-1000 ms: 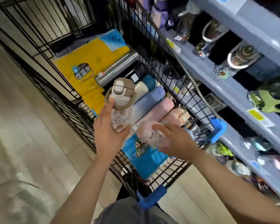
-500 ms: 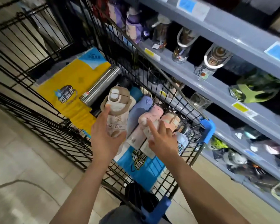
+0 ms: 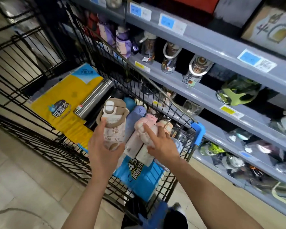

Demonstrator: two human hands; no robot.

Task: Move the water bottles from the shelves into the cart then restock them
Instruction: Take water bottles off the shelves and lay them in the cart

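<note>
Above the wire cart (image 3: 157, 187), beige bottle (image 3: 113, 128) in left hand (image 3: 102, 151), pink bottle (image 3: 146, 138) under right hand (image 3: 163, 146)

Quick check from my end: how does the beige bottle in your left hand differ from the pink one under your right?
The beige bottle is wider, with a brown strap around its white lid; the pink bottle is slimmer, with a pink cap. The left hand grips the beige bottle and holds it above the cart; the right hand only rests its fingers on the pink bottle, which lies among the other bottles. Both point caps away from you.

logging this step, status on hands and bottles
Left hand grips beige bottle over cart. Right hand on pink bottle. Nothing in the way.
</note>
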